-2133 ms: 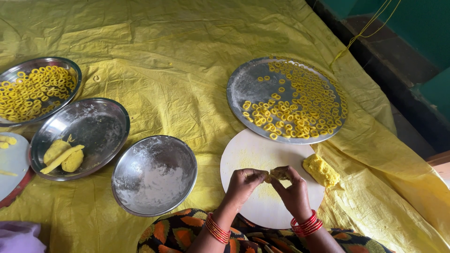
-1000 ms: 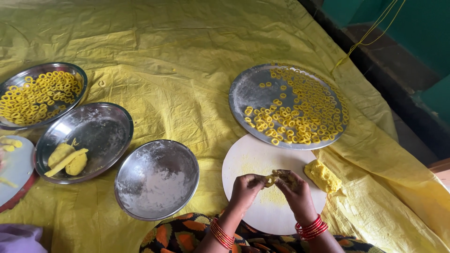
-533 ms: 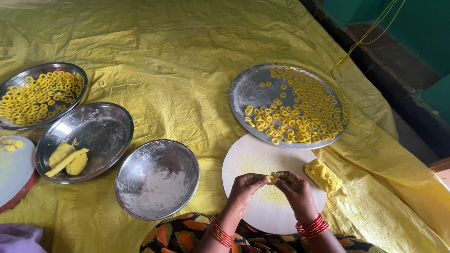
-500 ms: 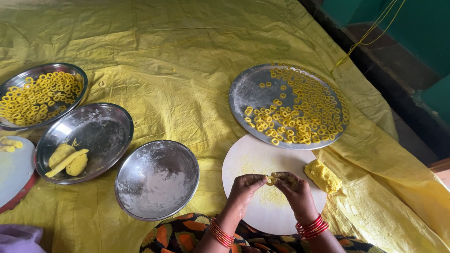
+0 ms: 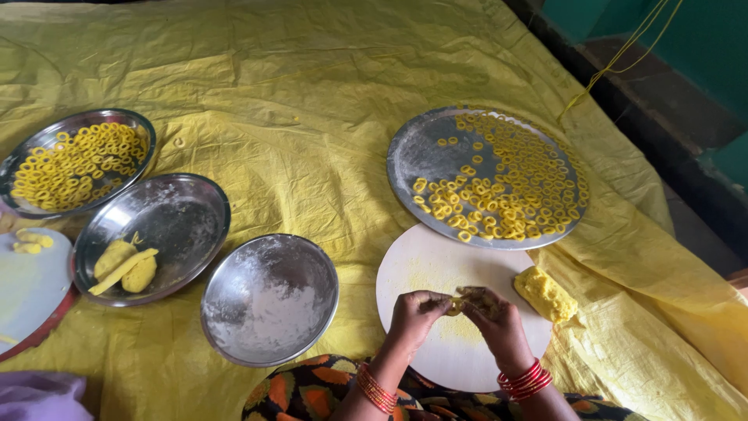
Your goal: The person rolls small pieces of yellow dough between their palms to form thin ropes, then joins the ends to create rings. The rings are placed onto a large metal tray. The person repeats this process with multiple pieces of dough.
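— Where are the hands?

— Both hover over the round white board [image 5: 436,265] at six o'clock. The left hand [image 5: 417,312] and right hand [image 5: 499,320] meet fingertip to fingertip, pinching a small piece of yellow dough [image 5: 460,300] between them.

— And around them?

— A yellow dough lump [image 5: 545,294] lies on the board's edge at three o'clock. At twelve o'clock a steel tray [image 5: 425,152] holds many small dough rings [image 5: 514,195]. At nine o'clock sits a floured steel bowl [image 5: 269,300]; beyond it, another bowl with dough pieces [image 5: 125,265].
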